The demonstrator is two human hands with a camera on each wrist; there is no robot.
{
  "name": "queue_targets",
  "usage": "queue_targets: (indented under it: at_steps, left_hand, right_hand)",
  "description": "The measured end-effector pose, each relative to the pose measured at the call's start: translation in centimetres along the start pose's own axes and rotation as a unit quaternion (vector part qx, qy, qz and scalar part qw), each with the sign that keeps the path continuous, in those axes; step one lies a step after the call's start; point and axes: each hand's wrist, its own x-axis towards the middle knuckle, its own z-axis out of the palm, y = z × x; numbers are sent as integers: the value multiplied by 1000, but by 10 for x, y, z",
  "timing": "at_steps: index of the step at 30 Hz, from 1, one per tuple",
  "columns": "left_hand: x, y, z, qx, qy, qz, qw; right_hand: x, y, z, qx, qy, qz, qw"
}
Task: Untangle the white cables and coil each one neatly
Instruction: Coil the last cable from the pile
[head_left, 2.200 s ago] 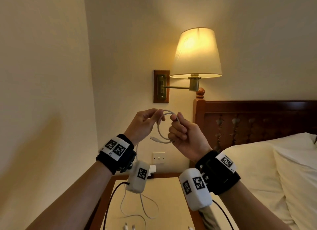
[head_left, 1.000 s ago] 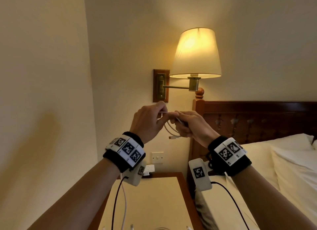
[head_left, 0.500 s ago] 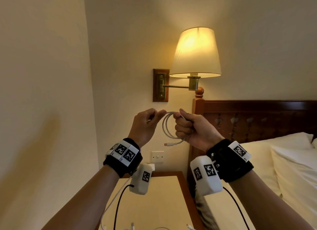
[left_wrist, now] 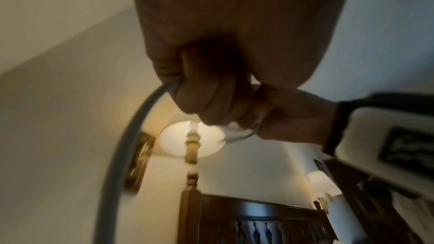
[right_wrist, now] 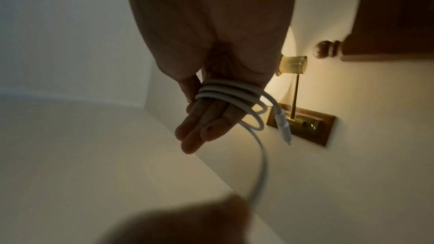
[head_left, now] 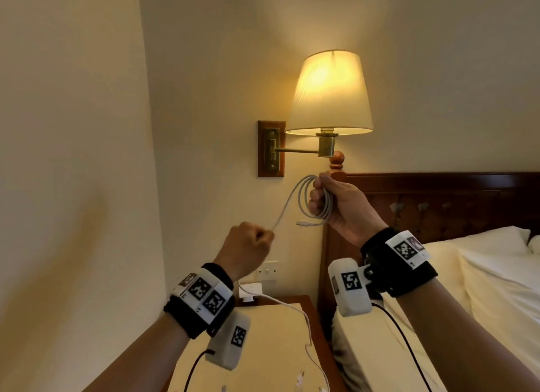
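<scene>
Landmark: wall lamp (head_left: 328,92), lit, mounted on the wall beside the headboard (head_left: 455,204).

Left hand (head_left: 244,250): below and left of the wall lamp, fingers clenched around the free run of the white cable (head_left: 314,200). The left wrist view shows the cable leaving the fist past the thumb (left_wrist: 211,88); the head view shows only the back of the fist.

White cable, free run: rises from the left hand up and right toward the wall lamp, ending in the coil. The lower part trails from under the left wrist down onto the nightstand (head_left: 277,348), below the lamp.

White cable, coil: several loops, just under the lamp's arm, in front of the headboard post.

Connector (head_left: 304,224): hangs loose at the bottom of the coil, pointing left.

Right hand (head_left: 342,206): directly below the wall lamp, grasping the coil. The head view shows the thumb pressed on top of the loops. The right wrist view shows the loops wrapped around the fingers (right_wrist: 206,123), which lie nearly straight; this is hidden in the head view.

Bed pillows (head_left: 482,263): right of and below the lamp.
</scene>
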Motion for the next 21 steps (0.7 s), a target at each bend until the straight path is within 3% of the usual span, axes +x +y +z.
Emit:
queue_targets:
  at_steps: [3, 8, 10, 13, 16, 19, 21]
  left_hand:
    - [-10, 49, -6, 166, -67, 121, 976]
    - [-3, 88, -12, 295, 87, 291, 906]
    - [9, 85, -18, 291, 133, 326, 890]
    - [31, 72, -30, 250, 154, 290, 911]
    - [51, 54, -31, 165, 107, 238, 951]
    - [54, 39, -26, 17, 63, 230, 971]
    - [50, 29, -24, -62, 65, 197, 976]
  right_hand:
    - [3, 4, 8, -137, 12, -67, 988]
    - [9, 4, 10, -330, 15, -126, 935]
    - [10, 0, 5, -310, -6, -105, 945]
    - [7, -7, 0, -292, -45, -44, 954]
    - [6, -6, 0, -276, -75, 22, 958]
    - [6, -3, -1, -193, -100, 65, 974]
    - [6, -2, -4, -74, -118, 78, 987]
